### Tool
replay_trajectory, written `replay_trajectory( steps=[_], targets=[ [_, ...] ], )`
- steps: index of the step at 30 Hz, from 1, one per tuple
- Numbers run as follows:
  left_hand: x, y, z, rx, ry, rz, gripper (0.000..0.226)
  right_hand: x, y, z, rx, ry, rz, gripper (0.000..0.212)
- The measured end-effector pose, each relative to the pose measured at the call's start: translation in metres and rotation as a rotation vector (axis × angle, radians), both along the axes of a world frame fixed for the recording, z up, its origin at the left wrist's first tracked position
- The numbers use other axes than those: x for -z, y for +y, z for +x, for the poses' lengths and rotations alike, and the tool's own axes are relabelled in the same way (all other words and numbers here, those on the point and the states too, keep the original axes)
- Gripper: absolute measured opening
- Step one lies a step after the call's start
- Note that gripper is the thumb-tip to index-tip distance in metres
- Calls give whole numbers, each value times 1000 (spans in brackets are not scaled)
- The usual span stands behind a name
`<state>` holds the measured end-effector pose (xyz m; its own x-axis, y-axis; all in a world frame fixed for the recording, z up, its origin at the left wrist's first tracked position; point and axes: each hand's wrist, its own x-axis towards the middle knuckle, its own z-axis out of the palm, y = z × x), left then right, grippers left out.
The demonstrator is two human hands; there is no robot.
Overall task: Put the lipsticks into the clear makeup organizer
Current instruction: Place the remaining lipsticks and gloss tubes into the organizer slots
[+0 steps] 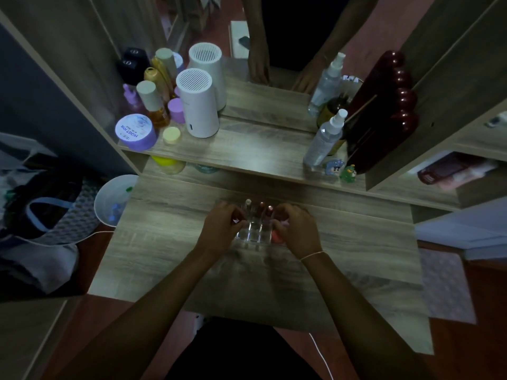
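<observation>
Clear makeup organizer [253, 230] mid-desk [356, 242], lipsticks [260, 208] upright in its far row; left hand [222, 223] and right hand [296, 229] flank it, grip indeterminate.

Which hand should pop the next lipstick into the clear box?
Probably the right hand. Something pink, maybe a lipstick, shows under its fingers right beside the clear organizer, whose front slots look empty. The left hand pinches only something small at the organizer's left edge; I cannot tell what.

lipsticks [259, 208] in organizer [253, 231], organizer on table [170, 242]
</observation>
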<state>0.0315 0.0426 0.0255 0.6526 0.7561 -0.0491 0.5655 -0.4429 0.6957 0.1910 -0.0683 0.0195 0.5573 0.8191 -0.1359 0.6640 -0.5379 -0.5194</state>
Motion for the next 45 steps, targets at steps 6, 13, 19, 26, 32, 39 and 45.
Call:
replay_trajectory(
  steps=[6,13,19,26,32,39,45],
  targets=[
    [5,-4,7,13,58,4,15,0,-1,1,7,-3,13,28],
    [10,-4,10,-6,93,9,17,1,-1,2,4,9,13,28],
    [13,-3,8,-17,71,-9,17,1,-3,3,-1,4,6,28],
    [16,-3,0,-49,8,-30,23,2,-6,3,18,-3,29,27],
    [14,2,-21,-71,-110,25,34,0,-13,-2,62,-22,83,30],
    [13,11,-57,-158,-77,163,33,-6,-13,-42,49,-100,205,8],
    [27,8,-94,-184,62,180,26,9,-9,-108,-234,-60,204,14]
  ],
)
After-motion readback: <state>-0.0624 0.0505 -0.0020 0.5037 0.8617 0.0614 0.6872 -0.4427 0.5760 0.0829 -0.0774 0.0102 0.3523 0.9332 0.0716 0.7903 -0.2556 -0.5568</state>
